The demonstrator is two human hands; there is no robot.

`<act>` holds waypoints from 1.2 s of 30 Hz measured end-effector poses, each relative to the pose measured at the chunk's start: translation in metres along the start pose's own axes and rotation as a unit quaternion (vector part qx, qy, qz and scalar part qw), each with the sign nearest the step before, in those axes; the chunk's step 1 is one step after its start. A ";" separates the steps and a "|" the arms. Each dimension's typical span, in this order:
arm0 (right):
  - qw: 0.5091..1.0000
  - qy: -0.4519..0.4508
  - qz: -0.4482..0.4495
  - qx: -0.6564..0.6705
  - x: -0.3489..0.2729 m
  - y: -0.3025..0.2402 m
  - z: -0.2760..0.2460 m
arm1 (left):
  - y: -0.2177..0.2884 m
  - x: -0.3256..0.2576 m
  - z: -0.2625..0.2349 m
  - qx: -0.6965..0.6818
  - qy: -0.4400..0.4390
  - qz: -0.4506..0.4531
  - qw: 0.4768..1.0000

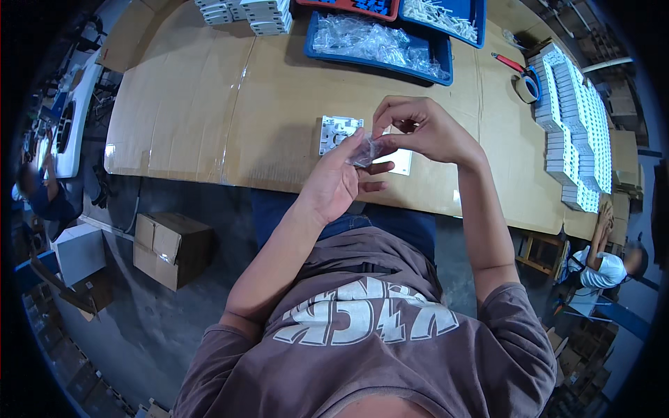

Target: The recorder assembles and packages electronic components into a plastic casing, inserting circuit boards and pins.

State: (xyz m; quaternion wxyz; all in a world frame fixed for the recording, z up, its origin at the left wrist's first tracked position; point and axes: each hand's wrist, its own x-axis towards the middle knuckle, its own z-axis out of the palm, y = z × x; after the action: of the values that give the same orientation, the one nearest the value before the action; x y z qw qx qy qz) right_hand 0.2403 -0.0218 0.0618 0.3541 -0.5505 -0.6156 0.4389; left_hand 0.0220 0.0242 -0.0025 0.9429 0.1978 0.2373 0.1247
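Note:
Above the near part of the cardboard-covered table, my left hand (329, 187) holds a small clear plastic bag (362, 153) between thumb and fingers. What the bag contains is too small to make out. My right hand (435, 131) comes in from the right, its thumb and fingertips pinched at the bag's upper edge. Just behind my left thumb lies a white moulded plastic part (333, 128) with cutouts, partly covered by the hand. A flat white piece (401, 164) rests beneath my hands, mostly hidden by them.
Blue bins hold clear bags (376, 42) and white plugs (439, 19); a red bin (348, 5) has blue pieces. White parts are stacked at far left (268, 17) and right (571, 125). Tape (527, 89) and red-handled pliers (509, 63) lie right. Two people are nearby.

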 end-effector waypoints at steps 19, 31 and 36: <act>0.995 -0.092 0.032 0.038 0.003 0.008 0.007 | -0.007 0.007 -0.013 -0.005 -0.039 0.019 0.999; 0.993 -0.110 0.053 -0.008 0.002 0.012 0.012 | -0.015 0.016 -0.023 -0.015 -0.038 0.023 0.999; 0.999 -0.035 0.022 -0.025 0.009 0.026 -0.016 | -0.016 0.017 -0.030 -0.065 0.002 -0.044 0.997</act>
State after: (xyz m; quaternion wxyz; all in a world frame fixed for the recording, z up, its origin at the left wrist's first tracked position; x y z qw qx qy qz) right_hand 0.2636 -0.0104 0.0435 0.3087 -0.5572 -0.6257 0.4502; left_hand 0.0234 0.0254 -0.0405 0.9577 0.1257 0.2392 0.0987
